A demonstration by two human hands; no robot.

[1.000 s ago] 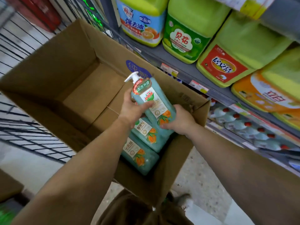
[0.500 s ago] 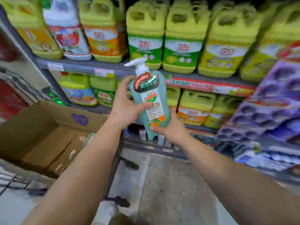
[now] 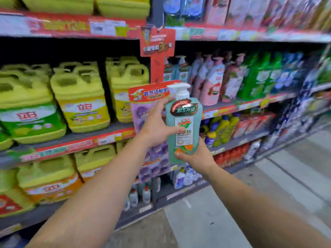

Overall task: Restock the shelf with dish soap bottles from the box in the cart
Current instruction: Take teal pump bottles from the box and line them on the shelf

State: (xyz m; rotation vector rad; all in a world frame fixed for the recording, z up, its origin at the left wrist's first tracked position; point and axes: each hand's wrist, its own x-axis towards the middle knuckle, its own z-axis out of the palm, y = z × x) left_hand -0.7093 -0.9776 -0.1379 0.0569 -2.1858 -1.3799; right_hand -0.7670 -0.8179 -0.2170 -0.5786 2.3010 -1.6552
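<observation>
Shelf front crowded with pump bottles

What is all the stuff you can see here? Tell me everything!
Teal pump bottle: one, teal with a white pump, held upright in front of the shelves.
Yellow jugs: many, yellow-green with handles, on the left shelves at several levels.
Pink pump bottles: several, pink, middle shelf right of the red sign.
Green bottles: several, green, further right on that shelf; blurred.
Hanging red sign: one, red, on the post between shelf sections.
Purple packs: a hanging strip, purple, behind the left hand.
Small spray bottles: a few, white and blue, bottom shelf.
Floor: grey, lower right.
Left hand: grips the bottle's side.
Right hand: supports the bottle's bottom.
</observation>
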